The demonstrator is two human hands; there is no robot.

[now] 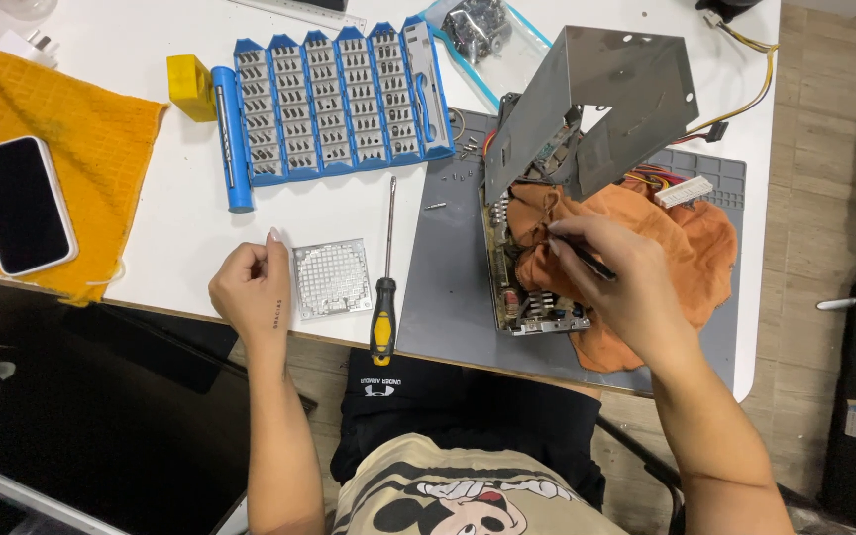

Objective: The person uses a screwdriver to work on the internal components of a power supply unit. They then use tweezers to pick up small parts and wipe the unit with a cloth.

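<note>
Nearest to me is the left hand (253, 289), which rests at the front edge of the tabletop (180, 223) with its fingers curled loosely into a half fist; I see nothing inside it. Just beside it, to the right, lies a square metal grille (332, 278), touching or almost touching the fingertips, I cannot tell which. Next to the grille a screwdriver (384, 287) with a black and yellow handle lies with its handle over the front edge and its shaft pointing to the back.

Further right, the right hand (621, 282) is closed around a thin black tool (587, 260), held like a pen. Its tip points into the open metal case (587, 109), which stands on a grey mat (448, 287) near the right edge. An orange cloth (691, 243) lies over the lower part of the case and under this hand.

At the back of the tabletop a blue bit set (334, 99) lies open, with a yellow block (190, 87) at its left. On the left edge a phone (22, 205) rests on a yellow towel (81, 129).
</note>
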